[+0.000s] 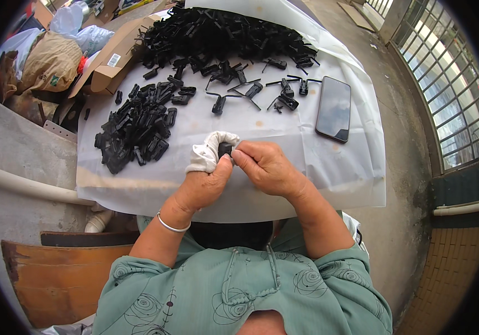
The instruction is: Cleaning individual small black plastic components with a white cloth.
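Note:
A small black plastic part (225, 148) is gripped between my two hands over the near half of the table. My left hand (205, 183) closes on it, its fingers covered by a white cloth or glove (201, 158) and its thumb bare. From the other side, my bare right hand (266, 166) pinches at the same part with thumb and forefinger; the fingers hide most of it. Left of my hands lies a pile of black plastic pieces (139, 120). Beyond, several black parts with thin arms (218, 104) are spread apart.
A large heap of black parts (217, 36) covers the table's far side. On the right lies a phone (333, 109), on the white plastic sheet (284, 192). An opened cardboard box (113, 64) and stuffed bags (52, 58) stand at the far left. A barred window (446, 78) is at right.

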The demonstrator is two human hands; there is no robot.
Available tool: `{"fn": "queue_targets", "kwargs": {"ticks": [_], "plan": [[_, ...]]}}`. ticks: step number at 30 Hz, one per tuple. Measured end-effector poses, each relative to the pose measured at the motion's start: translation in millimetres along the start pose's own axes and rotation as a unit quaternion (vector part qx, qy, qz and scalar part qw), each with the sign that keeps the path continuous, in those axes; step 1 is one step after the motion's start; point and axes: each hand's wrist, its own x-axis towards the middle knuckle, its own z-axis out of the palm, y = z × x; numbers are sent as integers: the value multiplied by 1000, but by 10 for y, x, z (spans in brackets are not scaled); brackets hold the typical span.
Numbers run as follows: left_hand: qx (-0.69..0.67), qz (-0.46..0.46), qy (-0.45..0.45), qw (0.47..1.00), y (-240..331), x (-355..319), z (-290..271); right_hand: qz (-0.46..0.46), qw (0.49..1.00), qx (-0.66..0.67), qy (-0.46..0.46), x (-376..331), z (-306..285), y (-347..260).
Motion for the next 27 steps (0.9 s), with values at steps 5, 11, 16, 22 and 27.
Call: {"fn": "queue_targets", "kwargs": {"ticks": [5, 11, 16, 22, 27], "plan": [[123, 85, 6, 989, -4, -17, -3, -8, 998, -56, 25, 8, 139, -51], [240, 90, 32, 966, 164, 3, -169, 43, 998, 37, 16, 12, 121, -61], [641, 131, 240, 717, 304, 175, -737, 2, 995, -53, 87, -3, 5, 33], [564, 113, 81, 814, -11, 590, -273, -17, 994, -106, 22, -2, 61, 28], [610, 6, 7, 792, -236, 974, -211, -38, 988, -137, 54, -11, 20, 122]]}}
